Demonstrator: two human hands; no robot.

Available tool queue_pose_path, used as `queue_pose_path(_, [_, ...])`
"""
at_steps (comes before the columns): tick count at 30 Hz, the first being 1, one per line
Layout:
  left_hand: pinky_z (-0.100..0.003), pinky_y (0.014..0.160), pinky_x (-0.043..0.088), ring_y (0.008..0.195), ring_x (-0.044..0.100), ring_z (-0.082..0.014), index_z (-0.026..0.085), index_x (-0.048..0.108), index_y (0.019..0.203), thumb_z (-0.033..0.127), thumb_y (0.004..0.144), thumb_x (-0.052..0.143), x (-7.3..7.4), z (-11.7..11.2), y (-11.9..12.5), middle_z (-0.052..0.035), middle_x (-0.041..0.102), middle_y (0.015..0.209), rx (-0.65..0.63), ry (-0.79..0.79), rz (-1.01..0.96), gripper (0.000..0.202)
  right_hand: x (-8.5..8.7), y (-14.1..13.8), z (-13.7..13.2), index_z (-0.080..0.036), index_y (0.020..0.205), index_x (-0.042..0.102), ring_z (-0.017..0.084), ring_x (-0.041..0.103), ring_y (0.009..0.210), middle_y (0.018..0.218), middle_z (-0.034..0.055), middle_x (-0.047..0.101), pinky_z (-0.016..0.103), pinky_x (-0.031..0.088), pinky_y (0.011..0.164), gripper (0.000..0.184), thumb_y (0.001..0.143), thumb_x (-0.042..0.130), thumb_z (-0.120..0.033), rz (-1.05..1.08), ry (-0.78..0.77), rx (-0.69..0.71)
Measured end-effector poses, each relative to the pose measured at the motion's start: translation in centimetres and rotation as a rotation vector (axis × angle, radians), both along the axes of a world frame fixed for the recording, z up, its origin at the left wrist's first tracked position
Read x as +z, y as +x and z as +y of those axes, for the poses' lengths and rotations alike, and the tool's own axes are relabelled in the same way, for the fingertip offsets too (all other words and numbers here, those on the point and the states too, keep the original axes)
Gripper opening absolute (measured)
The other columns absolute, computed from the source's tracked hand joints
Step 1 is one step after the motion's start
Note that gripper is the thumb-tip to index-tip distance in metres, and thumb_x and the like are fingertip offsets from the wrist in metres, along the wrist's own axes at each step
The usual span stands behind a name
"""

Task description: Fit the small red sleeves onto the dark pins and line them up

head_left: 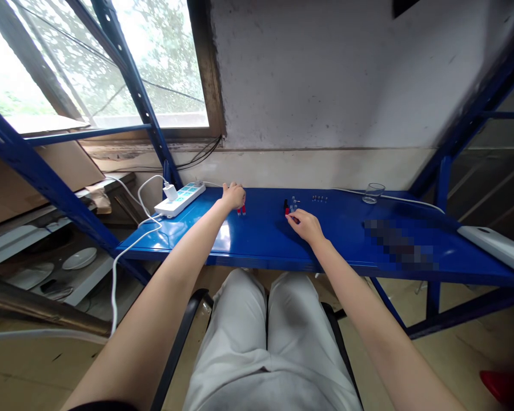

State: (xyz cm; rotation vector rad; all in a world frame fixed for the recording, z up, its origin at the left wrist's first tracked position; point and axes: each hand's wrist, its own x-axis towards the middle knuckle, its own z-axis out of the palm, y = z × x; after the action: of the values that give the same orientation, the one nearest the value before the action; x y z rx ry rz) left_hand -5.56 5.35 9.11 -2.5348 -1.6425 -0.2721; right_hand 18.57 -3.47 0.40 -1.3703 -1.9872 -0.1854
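Left hand [234,196]: fingers curled over paired red pieces [241,211], placed on blue table [261,242], long axes directed lapward; grip cannot be told. Red-and-black piece [286,207]: black end directed wallward, red end neared by right hand [305,224], fingertips bunched; grip likewise indeterminable.

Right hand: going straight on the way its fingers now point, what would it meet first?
The right hand would probably meet the small red-and-black piece on the blue table first; depth is unclear, and it may already be touching it.
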Motion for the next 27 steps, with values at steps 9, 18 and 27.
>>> queue_pose_path(9, [-0.053,0.091,0.026,0.102,0.041,-0.0307,0.017,0.065,0.064,0.007,0.063,0.057,-0.10,0.02,-0.17,-0.0115,0.057,0.097,-0.012,0.006,0.025,0.012,-0.17,0.12,0.09,-0.018,0.080,0.066,0.014,0.052,0.062,0.072,0.0060,0.060,0.025,0.037,0.055,0.041,0.090,0.033,-0.041,0.014,0.010,0.003])
queue_pose_path(18, [-0.051,0.092,0.024,0.105,0.040,-0.0306,0.018,0.068,0.074,0.013,0.067,0.057,-0.07,-0.13,-0.16,-0.0114,0.057,0.101,0.006,-0.007,0.074,0.014,-0.39,0.22,0.31,-0.018,0.078,0.067,0.013,0.052,0.059,0.068,0.0055,0.059,0.024,0.036,0.052,0.040,0.090,0.035,-0.041,0.025,0.097,0.006])
queue_pose_path(27, [-0.051,0.092,0.025,0.105,0.041,-0.0305,0.018,0.068,0.076,0.014,0.068,0.057,-0.14,0.00,-0.05,-0.0114,0.056,0.103,0.005,0.000,0.095,0.014,-0.35,0.33,0.27,-0.018,0.075,0.066,0.013,0.051,0.058,0.066,0.0053,0.060,0.025,0.036,0.052,0.039,0.089,0.037,-0.041,0.065,0.178,-0.004])
